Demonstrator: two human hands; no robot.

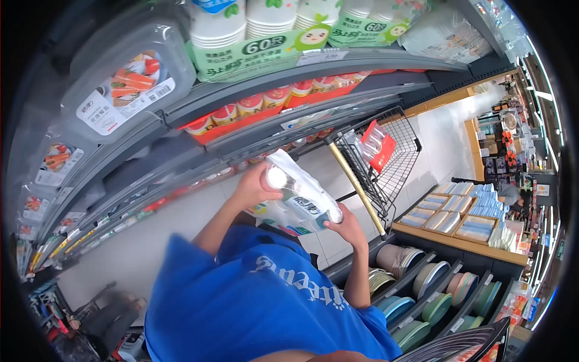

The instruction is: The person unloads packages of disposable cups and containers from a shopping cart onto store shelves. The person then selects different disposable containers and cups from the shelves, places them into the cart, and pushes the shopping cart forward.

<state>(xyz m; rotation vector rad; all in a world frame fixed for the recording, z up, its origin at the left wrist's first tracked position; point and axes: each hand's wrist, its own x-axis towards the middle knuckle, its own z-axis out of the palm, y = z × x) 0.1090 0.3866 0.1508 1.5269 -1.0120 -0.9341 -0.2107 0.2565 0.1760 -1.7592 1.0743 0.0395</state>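
Note:
In the head view I hold a plastic-wrapped pack [304, 196] with dark lettering, coloured print and a white round part showing near one end. Its exact contents cannot be made out. My left hand [251, 186] grips the pack's left end, fingers curled beside the white round part. At the opposite end my right hand [350, 227] is closed on the lower right corner. The pack is tilted in front of my blue shirt, between a shelf and a shopping cart.
Packs of paper cups [265, 45] and clear lidded containers [129, 84] fill the shelf beside me. A wire shopping cart [392, 172] holds a red-and-clear pack [379, 146]. Bowls and plates [422, 289] stand in a rack at the lower right, near boxed folded goods [449, 211].

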